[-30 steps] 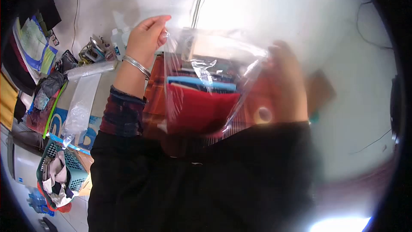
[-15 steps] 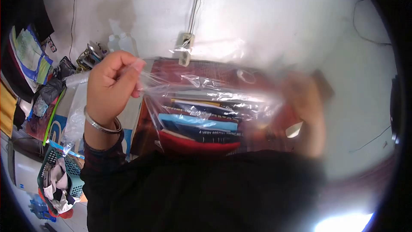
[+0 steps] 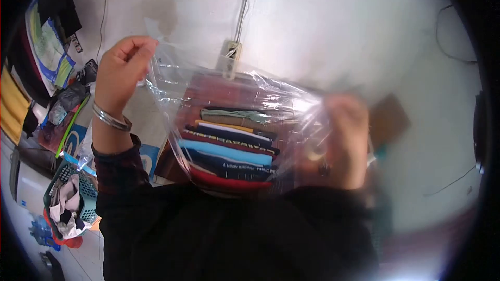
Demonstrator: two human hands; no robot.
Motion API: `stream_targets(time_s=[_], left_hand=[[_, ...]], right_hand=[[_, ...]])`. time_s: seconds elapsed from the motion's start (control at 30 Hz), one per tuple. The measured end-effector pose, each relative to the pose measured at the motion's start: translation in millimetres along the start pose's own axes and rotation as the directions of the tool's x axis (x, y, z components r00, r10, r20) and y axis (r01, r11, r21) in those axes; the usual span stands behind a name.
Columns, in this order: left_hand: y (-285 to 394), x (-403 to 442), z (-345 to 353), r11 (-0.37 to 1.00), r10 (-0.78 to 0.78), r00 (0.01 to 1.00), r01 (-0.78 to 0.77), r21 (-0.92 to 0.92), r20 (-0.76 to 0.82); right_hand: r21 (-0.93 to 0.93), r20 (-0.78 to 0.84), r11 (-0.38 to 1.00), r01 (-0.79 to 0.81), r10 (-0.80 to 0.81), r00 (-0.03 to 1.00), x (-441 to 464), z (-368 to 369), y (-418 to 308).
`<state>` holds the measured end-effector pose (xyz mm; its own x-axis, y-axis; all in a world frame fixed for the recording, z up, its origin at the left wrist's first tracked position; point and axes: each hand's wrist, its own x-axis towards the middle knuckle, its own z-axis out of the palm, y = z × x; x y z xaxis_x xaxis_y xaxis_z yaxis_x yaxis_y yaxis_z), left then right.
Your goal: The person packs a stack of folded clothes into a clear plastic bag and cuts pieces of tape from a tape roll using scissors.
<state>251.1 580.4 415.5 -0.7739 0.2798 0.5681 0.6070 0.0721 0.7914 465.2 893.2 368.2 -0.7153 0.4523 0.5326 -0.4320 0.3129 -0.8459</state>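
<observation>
My left hand point(image 3: 124, 70), with a bangle at its wrist, pinches the upper left edge of a clear plastic bag point(image 3: 169, 65). The plastic stretches across to my right hand point(image 3: 345, 130), which is smeared by motion; creases in the film run up to its closed fingers. Seen through the film is a row of folded clothes point(image 3: 229, 151) in light blue, navy, red, maroon and grey-green, one with white lettering. Whether the clothes are inside the bag or behind it I cannot tell. Under them lies a reddish-brown surface point(image 3: 208, 89).
A power strip point(image 3: 229, 60) hangs by its cord on the white wall point(image 3: 323, 15). At the lower left stands a green basket point(image 3: 89, 198) with clothes in it. More fabrics point(image 3: 54, 54) and bags are piled at the left. A brown flat object point(image 3: 389, 119) shows beyond my right hand.
My left hand has risen and shifted left with the plastic edge. My right hand has come a little left and lower. The folded clothes show more fully through the film.
</observation>
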Motion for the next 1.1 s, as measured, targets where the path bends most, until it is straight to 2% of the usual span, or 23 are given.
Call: stream_targets(time_s=[0.07,0.1,0.13,0.2,0.23,0.27,0.33,0.37,0.43,0.47,0.53,0.57,0.6,0.67,0.7,0.73,0.8,0.83,0.93,0.97,1.0,1.07,1.1], left_hand=[[-2,10,-2,1.0,0.005,1.0,-0.005,0.011,0.001],[-4,16,-3,1.0,-0.001,1.0,0.001,0.009,0.016],[-4,21,-2,1.0,-0.008,0.999,0.008,0.003,0.031],[-1,28,4,0.999,-0.04,0.999,0.039,0.028,0.007],[0,30,6,0.996,-0.053,0.999,0.054,0.067,-0.011],[0,31,8,0.992,-0.068,0.997,0.071,0.104,-0.031],[-7,38,8,0.983,-0.05,0.995,0.064,0.171,-0.084],[-11,39,8,0.97,-0.028,0.992,0.057,0.236,-0.124],[-16,38,9,0.963,-0.05,0.983,0.095,0.253,-0.178],[-18,38,9,0.955,-0.067,0.973,0.127,0.267,-0.222],[-22,33,5,0.954,-0.06,0.968,0.128,0.272,-0.245],[-24,31,1,0.954,-0.053,0.965,0.125,0.272,-0.257],[-20,28,2,0.953,-0.051,0.962,0.126,0.274,-0.268],[-17,23,3,0.947,0.017,0.943,0.091,0.307,-0.331],[-16,19,4,0.951,0.087,0.932,0.028,0.309,-0.351],[-16,15,4,0.952,0.084,0.927,0.034,0.304,-0.366],[-12,11,2,0.921,0.187,0.915,-0.037,0.387,-0.358],[-8,9,1,0.926,0.179,0.925,-0.044,0.375,-0.334],[-9,5,-6,0.919,0.198,0.929,-0.066,0.388,-0.311],[-11,5,-7,0.927,0.178,0.932,-0.052,0.371,-0.314],[-6,3,-6,0.925,0.186,0.927,-0.053,0.376,-0.326],[0,-2,0,0.938,0.117,0.933,0.008,0.346,-0.34],[8,-7,5,0.939,0.109,0.93,0.019,0.343,-0.35]], right_hand=[[-0.121,-0.016,0.983,-0.14,0.139,0.99,15,0,-20],[-0.31,0.028,0.948,0.067,-0.062,0.998,26,-2,-19],[-0.297,0.025,0.953,0.063,-0.058,0.998,34,-6,-20],[-0.446,0.322,0.855,0.266,-0.124,0.938,50,-13,-22],[-0.6,0.389,0.732,0.324,-0.087,0.917,57,-17,-23],[-0.595,0.397,0.733,0.33,-0.088,0.913,60,-18,-27],[-0.774,0.355,0.491,0.4,-0.187,0.916,64,-12,-38],[-0.769,0.364,0.493,0.407,-0.186,0.913,64,-12,-43],[-0.708,0.447,0.357,0.61,-0.442,0.778,64,-10,-52],[-0.7,0.453,0.358,0.618,-0.447,0.771,65,-9,-53],[-0.43,0.536,0.363,0.826,-0.634,0.558,63,-7,-51],[-0.26,0.538,0.458,0.85,-0.663,0.521,64,-3,-42],[-0.25,0.54,0.455,0.855,-0.668,0.513,62,-5,-42],[-0.116,0.661,0.789,0.604,-0.393,0.64,59,-8,-45],[-0.1,0.694,0.86,0.501,-0.301,0.654,59,-11,-53],[-0.096,0.705,0.857,0.507,-0.301,0.642,57,-14,-61],[-0.348,0.704,0.538,0.768,-0.391,0.593,56,-20,-76],[-0.444,0.683,0.499,0.744,-0.349,0.641,55,-24,-79],[-0.455,0.705,0.339,0.823,-0.427,0.566,59,-37,-80],[-0.504,0.726,0.354,0.788,-0.32,0.609,66,-44,-80],[-0.495,0.73,0.348,0.796,-0.33,0.598,67,-45,-80],[-0.291,0.552,0.847,0.444,-0.23,0.801,62,-47,-75],[-0.105,0.543,0.967,0.231,-0.139,0.828,64,-50,-58]])
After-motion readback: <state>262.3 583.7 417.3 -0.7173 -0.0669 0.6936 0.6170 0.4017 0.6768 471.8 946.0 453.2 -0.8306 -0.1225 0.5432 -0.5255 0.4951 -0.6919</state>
